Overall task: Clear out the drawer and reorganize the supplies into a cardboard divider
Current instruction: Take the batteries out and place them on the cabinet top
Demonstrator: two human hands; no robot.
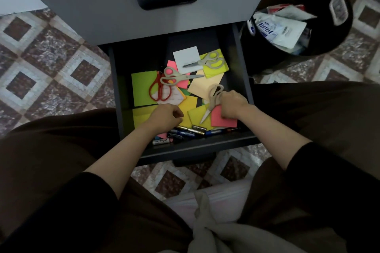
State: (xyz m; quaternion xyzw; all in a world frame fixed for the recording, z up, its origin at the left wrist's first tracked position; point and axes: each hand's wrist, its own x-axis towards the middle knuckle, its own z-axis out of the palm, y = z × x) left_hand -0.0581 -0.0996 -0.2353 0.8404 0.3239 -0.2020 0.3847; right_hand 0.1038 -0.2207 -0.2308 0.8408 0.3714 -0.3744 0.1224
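1. Drawer sits pulled out under the grey cabinet, stuffed with sticky notes and batteries.
2. Inside it, right hand grips beige scissors; left hand is curled over yellow notes, can't tell if it's holding anything.
3. Black bin just right of it, patterned tile floor all around.

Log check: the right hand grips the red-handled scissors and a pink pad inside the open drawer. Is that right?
Not quite. The head view shows the right hand gripping the beige-handled scissors and a pink pad inside the open drawer. The red-handled scissors lie untouched on a green pad further left.
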